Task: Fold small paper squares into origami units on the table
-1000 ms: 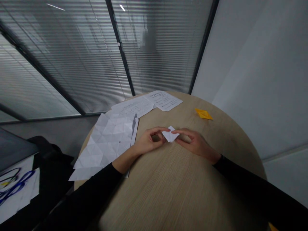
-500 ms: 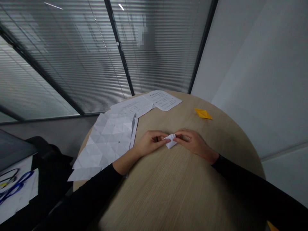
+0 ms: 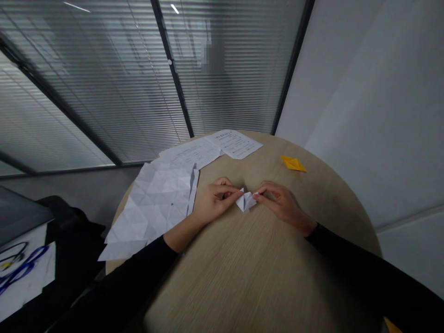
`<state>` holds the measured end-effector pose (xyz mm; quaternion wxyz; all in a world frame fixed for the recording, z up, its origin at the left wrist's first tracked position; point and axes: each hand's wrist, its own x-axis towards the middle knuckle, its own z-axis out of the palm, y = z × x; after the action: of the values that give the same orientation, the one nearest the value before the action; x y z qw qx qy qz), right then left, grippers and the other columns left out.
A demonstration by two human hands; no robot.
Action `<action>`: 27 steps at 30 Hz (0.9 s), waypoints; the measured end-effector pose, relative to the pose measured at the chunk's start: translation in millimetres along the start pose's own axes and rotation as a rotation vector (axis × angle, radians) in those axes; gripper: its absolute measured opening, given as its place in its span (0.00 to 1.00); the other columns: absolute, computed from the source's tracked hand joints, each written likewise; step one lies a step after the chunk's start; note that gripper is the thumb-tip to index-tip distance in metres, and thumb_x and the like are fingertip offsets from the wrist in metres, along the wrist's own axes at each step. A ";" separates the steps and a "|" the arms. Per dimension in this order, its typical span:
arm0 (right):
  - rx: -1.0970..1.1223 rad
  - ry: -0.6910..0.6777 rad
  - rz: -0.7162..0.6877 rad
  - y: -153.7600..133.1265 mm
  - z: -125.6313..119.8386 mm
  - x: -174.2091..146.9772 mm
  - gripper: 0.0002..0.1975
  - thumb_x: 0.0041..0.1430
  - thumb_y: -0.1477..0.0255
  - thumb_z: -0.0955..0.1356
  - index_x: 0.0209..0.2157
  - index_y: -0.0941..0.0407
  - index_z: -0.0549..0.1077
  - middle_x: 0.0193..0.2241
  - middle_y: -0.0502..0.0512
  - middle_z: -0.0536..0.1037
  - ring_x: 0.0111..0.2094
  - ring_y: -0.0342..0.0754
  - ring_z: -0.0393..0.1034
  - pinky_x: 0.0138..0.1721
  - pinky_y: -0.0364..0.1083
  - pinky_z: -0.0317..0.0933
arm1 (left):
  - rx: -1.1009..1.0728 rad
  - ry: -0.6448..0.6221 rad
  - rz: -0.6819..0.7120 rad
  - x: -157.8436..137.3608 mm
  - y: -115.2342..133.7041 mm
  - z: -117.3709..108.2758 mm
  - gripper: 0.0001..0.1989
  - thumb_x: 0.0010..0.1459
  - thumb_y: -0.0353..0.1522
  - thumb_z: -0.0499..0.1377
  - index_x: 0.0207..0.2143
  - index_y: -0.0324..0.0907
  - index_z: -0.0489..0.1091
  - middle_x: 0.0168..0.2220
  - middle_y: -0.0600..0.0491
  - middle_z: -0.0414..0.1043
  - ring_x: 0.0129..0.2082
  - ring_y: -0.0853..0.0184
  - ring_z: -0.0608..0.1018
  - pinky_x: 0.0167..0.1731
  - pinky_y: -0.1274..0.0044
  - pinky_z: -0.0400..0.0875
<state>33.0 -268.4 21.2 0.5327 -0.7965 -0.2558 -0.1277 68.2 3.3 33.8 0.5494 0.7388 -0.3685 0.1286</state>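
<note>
A small folded white paper piece (image 3: pixel 246 201) is held between my two hands, just over the wooden table (image 3: pixel 225 268). My left hand (image 3: pixel 218 199) pinches its left corner between thumb and forefinger. On the other side, my right hand (image 3: pixel 277 200) grips the right corner with thumb and fingertips. Several folds and a raised point show in the paper's middle. Beyond my right hand lies a folded yellow paper piece (image 3: pixel 293 163), flat and pointed at both ends.
Creased white paper sheets (image 3: pixel 152 199) cover the table's left side. Printed sheets (image 3: pixel 236 144) lie at the far edge. At the lower left, blue-handled scissors (image 3: pixel 26 268) rest on white paper. Glass with blinds (image 3: pixel 236 92) stands behind the table, and a white wall (image 3: pixel 388 115) rises at right.
My hands have drawn slightly apart, each pinching a corner. The white paper has opened out, with its left corner now standing up as a point. The yellow piece has stayed put.
</note>
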 end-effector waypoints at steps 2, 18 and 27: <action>0.024 0.068 0.058 6.8 -2.1 0.1 0.13 0.76 0.57 0.76 0.37 0.49 0.82 0.35 0.51 0.84 0.39 0.53 0.80 0.46 0.52 0.73 | 0.007 0.072 -0.042 1.4 -0.1 -3.5 0.09 0.73 0.39 0.72 0.40 0.44 0.88 0.35 0.52 0.77 0.35 0.66 0.78 0.38 0.73 0.73; 0.048 0.251 0.146 14.7 2.8 -3.0 0.13 0.74 0.54 0.74 0.38 0.46 0.74 0.31 0.50 0.84 0.35 0.55 0.84 0.39 0.52 0.77 | -0.323 0.005 -0.419 0.7 -3.7 -6.8 0.17 0.64 0.44 0.74 0.42 0.43 0.74 0.30 0.57 0.78 0.26 0.70 0.78 0.31 0.77 0.71; -0.071 0.121 0.107 7.9 3.4 -6.5 0.10 0.74 0.56 0.73 0.42 0.46 0.77 0.38 0.52 0.86 0.41 0.54 0.85 0.45 0.52 0.79 | -0.079 -0.091 -0.422 -2.4 -0.1 -2.3 0.19 0.60 0.47 0.79 0.43 0.42 0.88 0.34 0.52 0.85 0.29 0.68 0.76 0.29 0.77 0.68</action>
<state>31.6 -269.4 10.6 0.5248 -0.8182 -0.1757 -0.1560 67.1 6.3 33.1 0.5755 0.7824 -0.2351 -0.0373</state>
